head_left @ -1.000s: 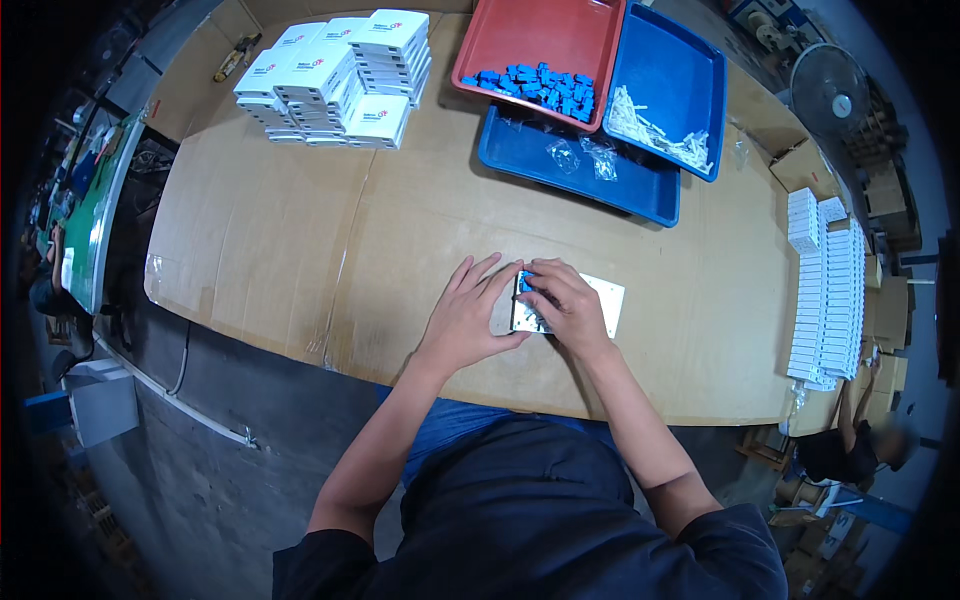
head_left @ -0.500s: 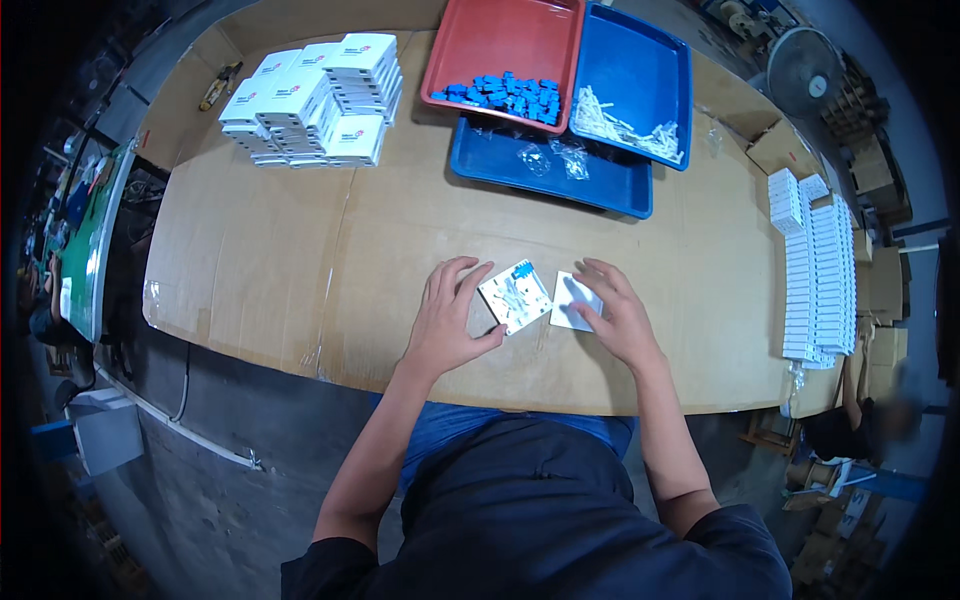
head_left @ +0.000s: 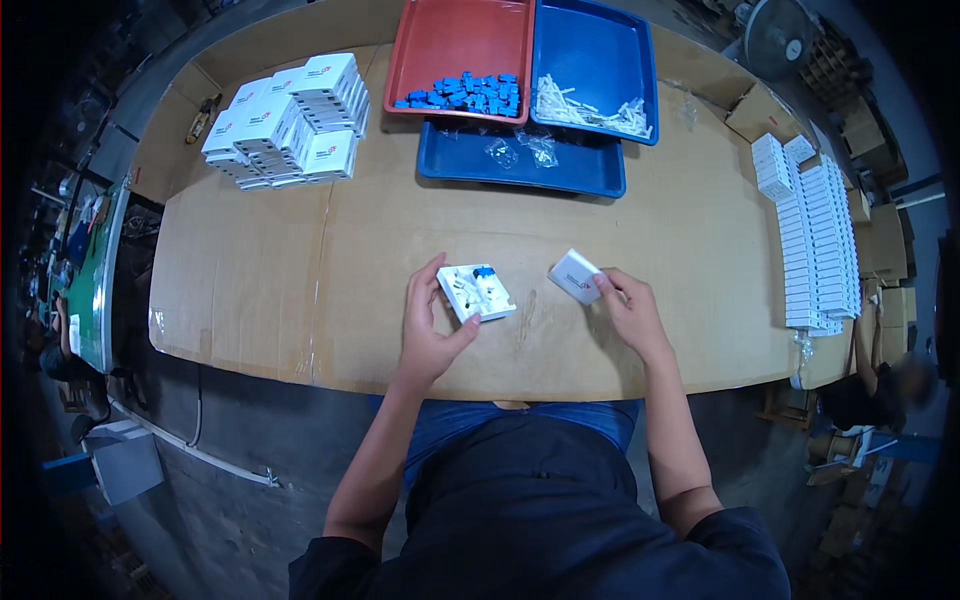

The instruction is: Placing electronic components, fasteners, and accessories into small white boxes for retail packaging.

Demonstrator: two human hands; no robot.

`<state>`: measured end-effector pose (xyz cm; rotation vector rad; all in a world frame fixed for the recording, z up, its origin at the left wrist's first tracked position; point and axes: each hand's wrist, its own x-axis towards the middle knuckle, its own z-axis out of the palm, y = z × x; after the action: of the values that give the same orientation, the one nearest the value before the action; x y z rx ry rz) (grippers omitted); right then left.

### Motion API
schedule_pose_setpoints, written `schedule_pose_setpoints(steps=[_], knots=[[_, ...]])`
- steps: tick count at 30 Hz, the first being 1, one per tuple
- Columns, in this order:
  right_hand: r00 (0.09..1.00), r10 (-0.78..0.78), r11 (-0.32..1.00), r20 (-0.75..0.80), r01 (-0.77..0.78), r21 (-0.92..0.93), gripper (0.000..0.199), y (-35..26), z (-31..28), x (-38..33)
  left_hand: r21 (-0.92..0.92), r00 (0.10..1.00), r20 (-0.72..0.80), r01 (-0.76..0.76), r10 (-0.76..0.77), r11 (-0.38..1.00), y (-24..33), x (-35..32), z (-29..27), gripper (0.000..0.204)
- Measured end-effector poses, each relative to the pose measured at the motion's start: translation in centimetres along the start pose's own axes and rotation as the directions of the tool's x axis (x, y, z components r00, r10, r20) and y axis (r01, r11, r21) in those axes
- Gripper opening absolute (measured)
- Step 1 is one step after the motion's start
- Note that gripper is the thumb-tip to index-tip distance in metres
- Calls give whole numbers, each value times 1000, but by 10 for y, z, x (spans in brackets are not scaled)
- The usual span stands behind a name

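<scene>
My left hand [head_left: 428, 328] grips a shallow white plastic box base [head_left: 465, 292] by its left edge, thumb at the near corner and fingers at the far one. The base lies with its inside facing up, showing a blue connector [head_left: 485, 272] near its far edge and small pieces too fine to make out. To the right, my right hand [head_left: 632, 318] pinches a thin white cover [head_left: 573, 276] at its right edge. The cover is tilted, and its printed outer face shows. A gap of table separates it from the base.
A red tray [head_left: 500, 50] of blue connectors and a blue tray [head_left: 590, 50] of white sticks rest at the back, above a lower blue tray [head_left: 450, 165] with clear plastic bags. Stacks of white boxes stand at the left [head_left: 275, 125] and right [head_left: 820, 240].
My right hand has picked up the cover, which was lying on the table, and turned its printed face into view. My left hand has closed on the base and shifted it left.
</scene>
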<state>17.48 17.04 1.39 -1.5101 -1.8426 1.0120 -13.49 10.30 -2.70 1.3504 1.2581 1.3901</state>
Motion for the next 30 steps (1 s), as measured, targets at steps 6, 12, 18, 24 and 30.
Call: schedule_pose_setpoints(steps=[6,12,18,24,30], knots=[[977,99,993,-188,-109,-46,27,30,11,9,-866,855,-32,235,-518,442,21,-9,20,68],[972,-220,887,-88,161,-433,59,9,33,-8,-947,769,287,319,-571,-47,32,-19,31,72],[960,-191,981,-203,194,-3,62,16,21,-5,-870,751,464,487,-470,-81,36,-15,41,75],[995,78,79,-62,55,995,72,-44,-28,8,-829,689,519,550,-506,-102,35,-22,41,75],[999,-30,139,45,-40,989,72,-40,-16,2,-787,661,593,596,-459,-158,42,-18,59,77]])
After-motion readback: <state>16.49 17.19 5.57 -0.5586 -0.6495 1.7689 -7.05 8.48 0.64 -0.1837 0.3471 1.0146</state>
